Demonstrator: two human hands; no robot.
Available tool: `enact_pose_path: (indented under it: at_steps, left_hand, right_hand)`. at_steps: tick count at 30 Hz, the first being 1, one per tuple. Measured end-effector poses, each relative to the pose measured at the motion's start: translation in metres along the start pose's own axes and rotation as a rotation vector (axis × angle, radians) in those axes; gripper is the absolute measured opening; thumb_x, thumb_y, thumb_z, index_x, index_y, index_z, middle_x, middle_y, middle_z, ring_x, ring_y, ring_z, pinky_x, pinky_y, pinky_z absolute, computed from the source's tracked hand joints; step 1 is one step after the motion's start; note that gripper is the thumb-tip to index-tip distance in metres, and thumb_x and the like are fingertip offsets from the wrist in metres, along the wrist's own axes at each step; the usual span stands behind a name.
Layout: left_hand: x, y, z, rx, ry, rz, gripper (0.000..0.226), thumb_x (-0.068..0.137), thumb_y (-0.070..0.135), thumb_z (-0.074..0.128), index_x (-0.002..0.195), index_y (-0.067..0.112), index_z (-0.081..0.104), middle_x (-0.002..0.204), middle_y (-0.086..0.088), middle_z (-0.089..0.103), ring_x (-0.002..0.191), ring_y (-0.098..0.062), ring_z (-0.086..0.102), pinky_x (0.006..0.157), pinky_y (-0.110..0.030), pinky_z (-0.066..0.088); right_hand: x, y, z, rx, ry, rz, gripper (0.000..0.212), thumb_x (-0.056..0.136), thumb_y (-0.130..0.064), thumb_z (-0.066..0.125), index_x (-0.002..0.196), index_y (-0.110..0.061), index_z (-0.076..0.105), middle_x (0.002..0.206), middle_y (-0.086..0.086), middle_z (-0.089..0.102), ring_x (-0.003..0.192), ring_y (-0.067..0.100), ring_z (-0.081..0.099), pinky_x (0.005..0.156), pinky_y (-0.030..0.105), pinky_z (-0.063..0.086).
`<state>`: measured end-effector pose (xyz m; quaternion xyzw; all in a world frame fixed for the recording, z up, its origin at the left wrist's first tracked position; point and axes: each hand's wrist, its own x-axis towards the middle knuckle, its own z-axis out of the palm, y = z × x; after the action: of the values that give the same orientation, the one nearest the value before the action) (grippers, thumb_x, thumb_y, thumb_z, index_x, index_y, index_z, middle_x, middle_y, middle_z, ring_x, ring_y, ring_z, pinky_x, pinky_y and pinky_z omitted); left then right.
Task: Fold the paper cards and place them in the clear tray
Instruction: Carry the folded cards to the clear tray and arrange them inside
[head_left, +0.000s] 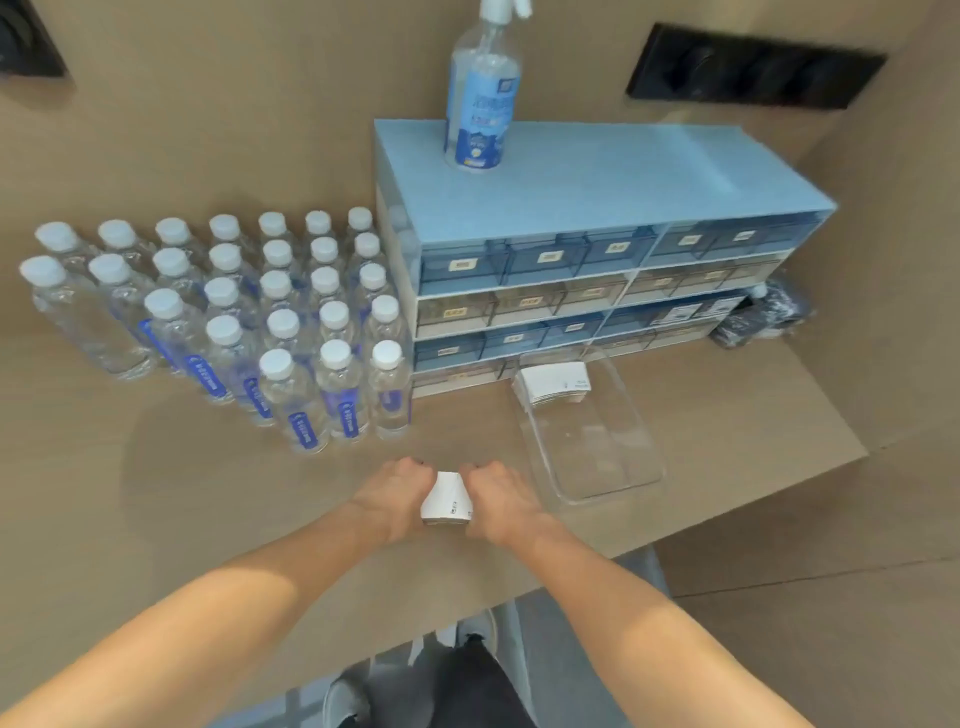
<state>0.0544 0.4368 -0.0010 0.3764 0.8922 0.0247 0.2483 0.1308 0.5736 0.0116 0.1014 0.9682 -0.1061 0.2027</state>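
Note:
A white paper card (447, 499) with small black print sits between my two hands on the wooden table, near the front edge. My left hand (395, 493) grips its left side and my right hand (496, 493) grips its right side, fingers curled over the far end. The clear tray (613, 488) lies just right of my hands. A stack of folded white cards (553, 382) rests in the tray's far end; its near end holds nothing.
Many water bottles (291, 332) with white caps stand in rows at the left. A blue and grey drawer cabinet (597, 270) stands behind the tray, with a spray bottle (483, 104) on top. A dark bundle (763, 317) lies right of the cabinet. The table edge (571, 571) runs diagonally below my hands.

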Motion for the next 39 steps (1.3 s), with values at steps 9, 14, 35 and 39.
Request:
enact_pose_path:
  at_steps: [9, 14, 35, 39]
  left_hand:
    - [0.086, 0.1, -0.064, 0.186, 0.112, 0.014, 0.033, 0.08, 0.021, 0.072, 0.11, 0.017, 0.059, 0.109, -0.009, 0.066, 0.099, -0.029, 0.065, 0.068, -0.033, 0.046]
    - [0.132, 0.152, -0.082, 0.204, 0.116, 0.0, 0.034, 0.079, 0.023, 0.071, 0.107, 0.016, 0.054, 0.106, -0.009, 0.064, 0.096, -0.029, 0.063, 0.069, -0.034, 0.047]
    - [0.182, 0.187, -0.03, 0.03, -0.057, -0.242, 0.05, 0.072, 0.028, 0.079, 0.115, 0.012, 0.058, 0.115, -0.011, 0.066, 0.106, -0.03, 0.064, 0.085, -0.036, 0.053]
    - [0.185, 0.176, -0.032, 0.066, -0.067, -0.223, 0.05, 0.073, 0.025, 0.078, 0.115, 0.011, 0.056, 0.116, -0.012, 0.064, 0.107, -0.031, 0.063, 0.083, -0.036, 0.052]
  right_hand:
    - [0.012, 0.128, -0.068, 0.007, 0.16, -0.019, 0.05, 0.07, -0.022, 0.078, 0.114, -0.015, 0.056, 0.111, 0.014, 0.063, 0.102, 0.037, 0.064, 0.078, 0.038, 0.053]
    - [0.022, 0.2, -0.093, 0.078, 0.174, -0.085, 0.047, 0.067, -0.029, 0.08, 0.105, -0.014, 0.057, 0.107, 0.013, 0.066, 0.097, 0.035, 0.064, 0.075, 0.036, 0.05]
    - [0.079, 0.249, -0.073, -0.244, -0.091, -0.297, 0.055, 0.068, -0.029, 0.083, 0.113, -0.014, 0.055, 0.111, 0.009, 0.067, 0.102, 0.031, 0.065, 0.085, 0.038, 0.05]
    - [0.085, 0.24, -0.063, -0.227, -0.103, -0.272, 0.054, 0.07, -0.027, 0.081, 0.115, -0.012, 0.054, 0.114, 0.011, 0.067, 0.107, 0.031, 0.064, 0.086, 0.038, 0.05]
